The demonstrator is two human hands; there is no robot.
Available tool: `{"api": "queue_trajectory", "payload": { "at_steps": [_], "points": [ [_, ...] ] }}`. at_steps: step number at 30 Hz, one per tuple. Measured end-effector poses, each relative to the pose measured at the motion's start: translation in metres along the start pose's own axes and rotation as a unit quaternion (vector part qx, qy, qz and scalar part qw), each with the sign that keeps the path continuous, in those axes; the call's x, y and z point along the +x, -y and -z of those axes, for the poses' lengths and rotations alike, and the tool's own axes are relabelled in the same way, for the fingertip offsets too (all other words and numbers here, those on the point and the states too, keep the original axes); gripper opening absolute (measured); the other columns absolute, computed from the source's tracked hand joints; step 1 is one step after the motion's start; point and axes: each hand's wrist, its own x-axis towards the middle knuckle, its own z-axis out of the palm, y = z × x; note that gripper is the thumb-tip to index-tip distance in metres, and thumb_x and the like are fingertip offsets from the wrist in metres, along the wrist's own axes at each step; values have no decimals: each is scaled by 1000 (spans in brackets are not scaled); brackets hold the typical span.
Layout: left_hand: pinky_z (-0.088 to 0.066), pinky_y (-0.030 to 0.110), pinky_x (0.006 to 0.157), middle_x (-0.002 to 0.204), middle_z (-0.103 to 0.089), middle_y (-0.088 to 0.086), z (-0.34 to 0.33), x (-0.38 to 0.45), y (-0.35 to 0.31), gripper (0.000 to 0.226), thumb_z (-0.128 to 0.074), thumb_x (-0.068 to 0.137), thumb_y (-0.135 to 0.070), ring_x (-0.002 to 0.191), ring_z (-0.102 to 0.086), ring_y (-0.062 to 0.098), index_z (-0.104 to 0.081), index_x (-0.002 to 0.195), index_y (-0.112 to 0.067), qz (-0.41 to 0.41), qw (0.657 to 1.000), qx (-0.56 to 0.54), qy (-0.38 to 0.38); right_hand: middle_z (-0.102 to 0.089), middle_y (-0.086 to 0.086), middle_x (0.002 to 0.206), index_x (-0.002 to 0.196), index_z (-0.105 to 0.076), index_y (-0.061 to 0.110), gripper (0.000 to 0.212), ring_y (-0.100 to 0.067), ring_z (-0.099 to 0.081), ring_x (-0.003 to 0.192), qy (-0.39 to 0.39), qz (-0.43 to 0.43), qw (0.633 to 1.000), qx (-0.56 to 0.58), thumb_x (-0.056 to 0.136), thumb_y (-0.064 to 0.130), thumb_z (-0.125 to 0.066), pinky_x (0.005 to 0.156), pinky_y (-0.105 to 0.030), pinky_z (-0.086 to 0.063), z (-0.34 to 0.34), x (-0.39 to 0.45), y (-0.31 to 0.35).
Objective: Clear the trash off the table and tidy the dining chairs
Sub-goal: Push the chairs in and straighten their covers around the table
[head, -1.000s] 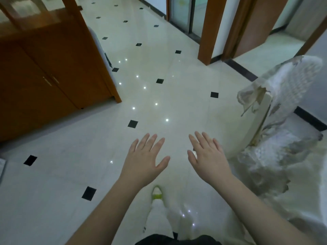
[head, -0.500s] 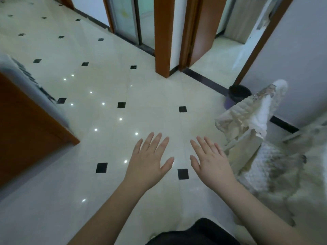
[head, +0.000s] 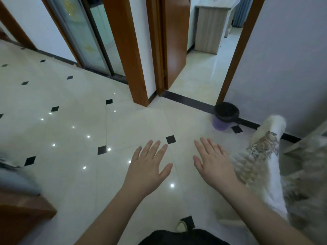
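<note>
At lower right of frame, white chair with patterned fabric cover [head: 261, 156] sits just beside flat, empty right hand [head: 215, 165]; left hand [head: 148, 167] likewise flat and empty.

The floor [head: 74, 131] under me is glossy cream tile, smooth enough to mirror small points of light, set with matt black diamond insets. The door frames [head: 127, 50] ahead look like varnished reddish wood with a soft sheen. The sliding door [head: 92, 36] has a glass panel in a metal-looking frame. The small bin [head: 223, 117] by the wall is purple perforated plastic, lined with a crinkled black bag. The dining chair [head: 265, 156] beside my right arm wears a quilted, patterned cloth cover, pale and matt.
</note>
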Motion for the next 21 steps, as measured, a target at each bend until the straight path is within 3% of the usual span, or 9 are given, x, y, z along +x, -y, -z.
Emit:
{"api": "queue_trajectory", "payload": {
  "at_steps": [5, 10, 17, 21],
  "points": [
    [2, 36, 118, 161, -10, -9, 9, 103, 22, 74, -1, 86, -66, 148, 2, 12, -12, 153, -35, -18, 1000, 1, 6, -27, -2, 157, 150, -28, 23, 64, -22, -21, 146, 0, -7, 1000, -4, 93, 47, -13, 117, -40, -14, 16, 91, -13],
    [3, 37, 118, 162, -8, -7, 4, 221, 39, 78, 5, 83, -67, 148, 3, 14, -9, 152, -35, -60, 998, 4, 11, -10, 0, 161, 153, -12, 25, 57, -19, -5, 148, -1, -25, 1000, 17, 101, 44, -25, 118, -38, -3, 12, 188, -16],
    [0, 43, 120, 162, -1, -8, 14, 378, 55, 75, 4, 84, -70, 148, 6, 14, -2, 152, -37, -113, 992, -9, 50, -8, 1, 162, 154, -10, 26, 57, -18, -3, 148, -8, -118, 993, -9, 101, 45, -20, 119, -38, -1, 24, 310, -54],
    [3, 43, 120, 162, -2, -8, 25, 475, 43, 67, -6, 92, -66, 148, 6, 14, -3, 152, -36, -188, 980, 17, 62, -42, -4, 149, 143, -43, 20, 60, -22, -36, 139, -27, -220, 974, -42, 93, 46, -24, 112, -40, -23, 43, 362, -92]
  ]
}}
